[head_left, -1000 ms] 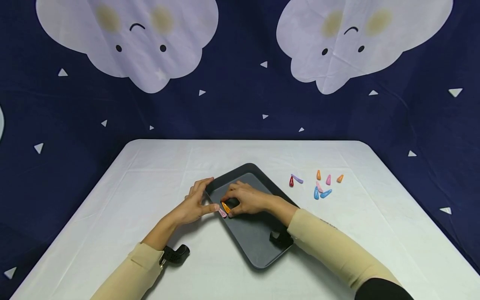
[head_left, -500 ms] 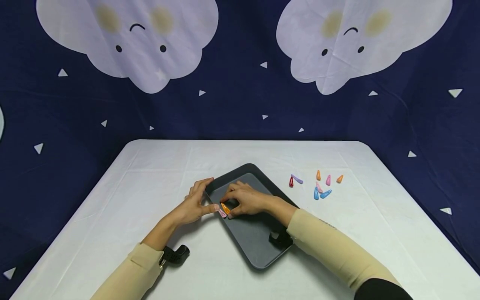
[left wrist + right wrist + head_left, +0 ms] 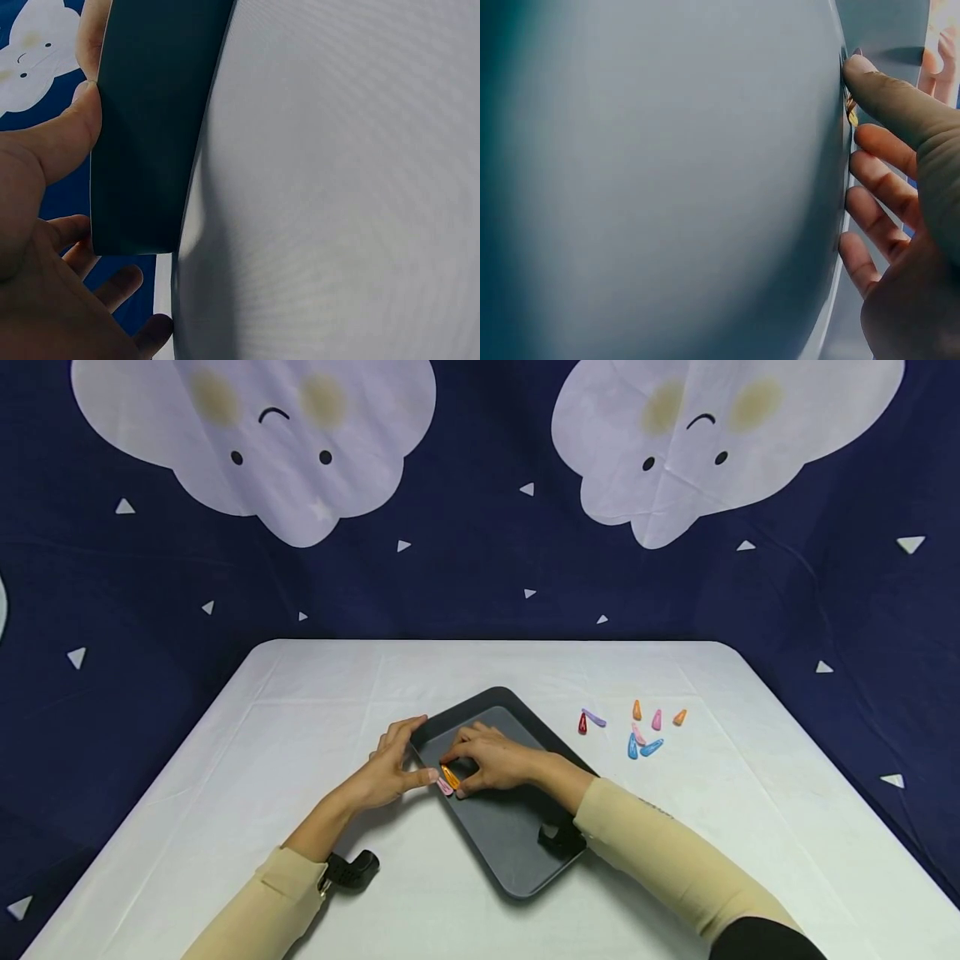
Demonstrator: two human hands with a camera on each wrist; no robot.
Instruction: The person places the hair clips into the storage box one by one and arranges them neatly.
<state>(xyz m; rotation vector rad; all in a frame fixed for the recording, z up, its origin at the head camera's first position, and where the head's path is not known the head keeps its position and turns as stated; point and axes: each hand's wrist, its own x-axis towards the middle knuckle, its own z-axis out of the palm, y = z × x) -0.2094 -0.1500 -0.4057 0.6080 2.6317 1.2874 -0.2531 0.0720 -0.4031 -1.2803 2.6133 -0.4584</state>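
Observation:
A dark grey baking tray (image 3: 517,868) lies slanted on the white table. Inside it, along the left wall, are an orange snap hair clip (image 3: 451,777) and a pink snap hair clip (image 3: 445,786), side by side. With thumb and index finger at its two ends, my right hand (image 3: 491,758) pinches the orange clip low in the tray. My left hand (image 3: 393,768) rests at the tray's far left corner, fingers spread against the outside and thumb on the left rim beside the pink clip. In the right wrist view the orange clip shows only as a sliver beside the thumb (image 3: 896,101).
Several loose hair clips lie right of the tray: red (image 3: 582,723), purple (image 3: 595,718), blue (image 3: 652,747), and more orange and pink ones. Behind the table (image 3: 300,693) hangs a dark blue cloth with clouds (image 3: 300,485). Both wrists wear black cameras.
Almost nothing differs. The orange clip has shifted very slightly in the right fingers; both hands and the tray stay where they were.

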